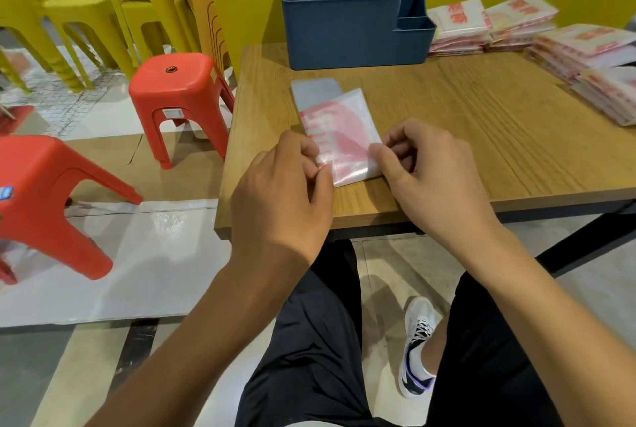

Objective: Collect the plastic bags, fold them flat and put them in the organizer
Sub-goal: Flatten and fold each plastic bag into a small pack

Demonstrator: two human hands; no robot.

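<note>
Both of your hands are pinching one bag at the near edge of the tabletop, mid-fold.

Your left hand (292,178) grips the bag (339,137) at its near left corner, and your right hand (423,168) pinches its near right edge between thumb and curled fingers. The bag lies flat on the tabletop (481,137), partly folded, its clear far end pointing toward the organizer (344,30), which stands at the far edge. It looks thin, limp and slick, so expect it to slide on the wood and spring open when let go. Take it by the corners and edges, then press the crease flat with your fingers before lifting. Stacks of bags (550,37) wait at the far right, well apart from your hands. No bag shows above the organizer's rim.
</note>
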